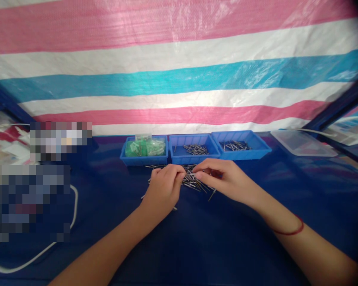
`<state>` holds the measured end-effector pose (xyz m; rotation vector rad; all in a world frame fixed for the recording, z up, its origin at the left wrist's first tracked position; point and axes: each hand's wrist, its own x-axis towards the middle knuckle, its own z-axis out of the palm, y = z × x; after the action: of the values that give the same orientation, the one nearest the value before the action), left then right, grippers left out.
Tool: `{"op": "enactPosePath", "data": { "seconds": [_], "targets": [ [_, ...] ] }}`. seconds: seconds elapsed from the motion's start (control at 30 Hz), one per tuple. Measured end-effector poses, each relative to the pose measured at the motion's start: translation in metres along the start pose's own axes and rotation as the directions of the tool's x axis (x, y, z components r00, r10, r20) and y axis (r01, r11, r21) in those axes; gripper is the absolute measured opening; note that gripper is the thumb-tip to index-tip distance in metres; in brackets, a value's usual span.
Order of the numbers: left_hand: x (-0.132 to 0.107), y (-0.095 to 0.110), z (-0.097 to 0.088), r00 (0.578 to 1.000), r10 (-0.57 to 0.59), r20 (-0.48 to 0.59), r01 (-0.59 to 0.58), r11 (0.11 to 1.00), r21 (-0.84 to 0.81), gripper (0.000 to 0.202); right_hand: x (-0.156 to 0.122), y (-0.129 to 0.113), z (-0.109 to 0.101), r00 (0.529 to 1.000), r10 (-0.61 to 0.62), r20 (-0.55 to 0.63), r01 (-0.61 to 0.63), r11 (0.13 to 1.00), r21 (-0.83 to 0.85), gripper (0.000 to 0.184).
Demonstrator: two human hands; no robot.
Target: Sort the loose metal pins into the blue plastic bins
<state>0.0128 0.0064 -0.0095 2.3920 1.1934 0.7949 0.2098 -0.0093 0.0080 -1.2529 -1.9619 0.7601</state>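
A loose pile of small metal pins point(193, 182) lies on the blue table point(197, 238) in front of three blue trays. My left hand point(164, 188) rests on the pile's left side with its fingers curled and pinched together. My right hand point(223, 178) reaches in from the right, its thumb and fingers pinched over the pins. The fingertips of both hands nearly meet above the pile. What each pinch holds is too small to make out. A red string circles my right wrist.
The left tray point(144, 150) holds green plastic bags, while the middle tray point(193, 150) and right tray point(241, 146) hold metal pins. A clear plastic lid point(302, 143) lies at the right. A white cable point(47, 246) loops at the left. A striped tarp hangs behind.
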Motion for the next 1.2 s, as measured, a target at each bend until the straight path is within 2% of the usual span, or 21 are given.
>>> {"op": "enactPosePath", "data": {
  "seconds": [0.2, 0.37, 0.5, 0.63, 0.73, 0.9, 1.07, 1.2],
  "targets": [
    [0.003, -0.004, 0.003, 0.984, -0.120, -0.132, 0.079, 0.957, -0.279, 0.012, 0.000, 0.001, 0.008, 0.999, 0.036, -0.026, -0.035, 0.998, 0.053, 0.019],
    [0.002, -0.005, 0.008, 0.971, -0.195, -0.141, 0.092, 0.843, -0.531, 0.021, 0.001, 0.004, 0.013, 0.997, 0.079, 0.015, -0.080, 0.981, 0.178, 0.020],
    [0.002, -0.005, 0.009, 0.965, -0.218, -0.143, 0.087, 0.786, -0.612, 0.020, 0.001, 0.002, 0.017, 0.997, 0.057, 0.045, -0.065, 0.974, 0.218, 0.020],
    [0.003, -0.003, 0.008, 0.967, -0.208, -0.149, 0.070, 0.775, -0.628, 0.021, 0.000, 0.001, 0.018, 0.998, 0.034, 0.044, -0.043, 0.974, 0.223, 0.020],
    [0.003, -0.003, 0.007, 0.968, -0.194, -0.158, 0.059, 0.791, -0.610, 0.023, 0.000, 0.003, 0.019, 0.999, 0.053, 0.000, -0.051, 0.970, 0.239, 0.018],
    [0.003, -0.004, 0.006, 0.972, -0.164, -0.170, 0.048, 0.842, -0.537, 0.025, 0.000, 0.006, 0.018, 0.988, 0.130, -0.085, -0.100, 0.951, 0.292, 0.020],
    [0.003, -0.002, 0.004, 0.977, -0.132, -0.168, 0.047, 0.900, -0.434, 0.024, 0.000, 0.003, 0.014, 0.978, 0.139, -0.158, -0.083, 0.945, 0.317, 0.020],
    [0.003, 0.002, 0.004, 0.985, -0.141, -0.103, 0.085, 0.905, -0.417, 0.026, -0.002, -0.002, 0.013, 0.976, 0.093, -0.199, -0.047, 0.974, 0.223, 0.020]
  ]
}}
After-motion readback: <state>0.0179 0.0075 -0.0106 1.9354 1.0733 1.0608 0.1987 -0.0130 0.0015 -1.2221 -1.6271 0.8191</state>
